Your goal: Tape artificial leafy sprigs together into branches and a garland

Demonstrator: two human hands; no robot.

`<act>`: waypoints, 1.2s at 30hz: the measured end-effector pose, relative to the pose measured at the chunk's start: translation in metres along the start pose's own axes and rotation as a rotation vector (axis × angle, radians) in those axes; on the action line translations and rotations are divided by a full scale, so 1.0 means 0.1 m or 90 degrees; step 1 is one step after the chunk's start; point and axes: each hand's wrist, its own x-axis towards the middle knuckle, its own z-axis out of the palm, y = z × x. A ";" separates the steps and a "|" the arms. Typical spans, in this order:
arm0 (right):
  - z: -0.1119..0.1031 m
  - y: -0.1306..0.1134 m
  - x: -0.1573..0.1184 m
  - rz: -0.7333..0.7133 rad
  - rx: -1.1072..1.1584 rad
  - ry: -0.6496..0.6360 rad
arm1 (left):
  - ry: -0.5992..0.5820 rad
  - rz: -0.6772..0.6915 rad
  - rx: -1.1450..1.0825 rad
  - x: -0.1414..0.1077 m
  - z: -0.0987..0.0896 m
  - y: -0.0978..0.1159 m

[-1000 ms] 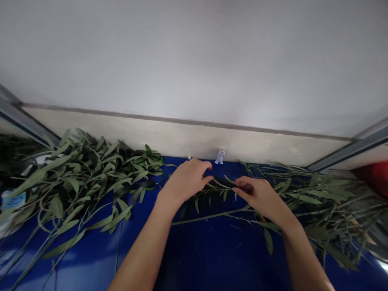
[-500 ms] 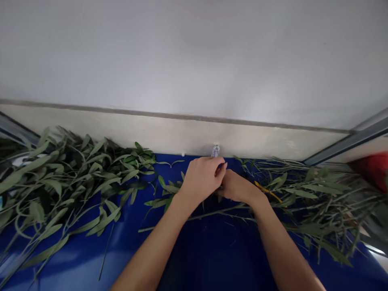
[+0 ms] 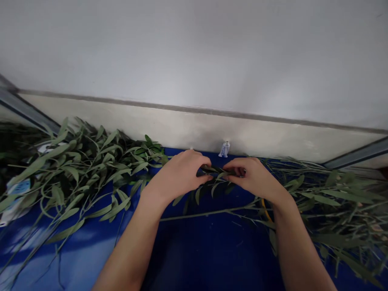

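Between my two hands a dark, twisted leafy sprig point(image 3: 216, 173) is held up over the blue surface point(image 3: 212, 250). My left hand point(image 3: 178, 176) pinches its left end between thumb and fingers. The right end is gripped by my right hand point(image 3: 254, 173), thumb below and fingers curled above. Narrow green leaves hang down from the sprig between the hands. Just beneath lies a long thin branch point(image 3: 200, 214) on the blue surface. A yellow strip point(image 3: 266, 210) shows beside my right wrist, partly hidden by it.
A big heap of leafy branches point(image 3: 75, 173) covers the left side, with a blue and white object point(image 3: 20, 194) at its edge. Thinner stems point(image 3: 339, 210) pile up on the right. A small crumpled wrapper point(image 3: 224, 149) rests against the pale wall point(image 3: 151, 125).
My hands were close together and have moved apart, with the sprig now visible between them. The view has shifted a little to the left.
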 end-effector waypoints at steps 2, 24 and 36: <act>-0.02 -0.08 -0.01 -0.010 0.012 0.038 | -0.007 0.005 0.021 -0.03 -0.04 -0.02; 0.03 -0.24 0.05 -0.084 -0.167 0.199 | 0.252 0.077 0.132 -0.20 -0.42 -0.51; -0.41 0.09 -0.21 0.061 -0.166 0.180 | 0.736 0.165 0.143 0.19 0.18 0.16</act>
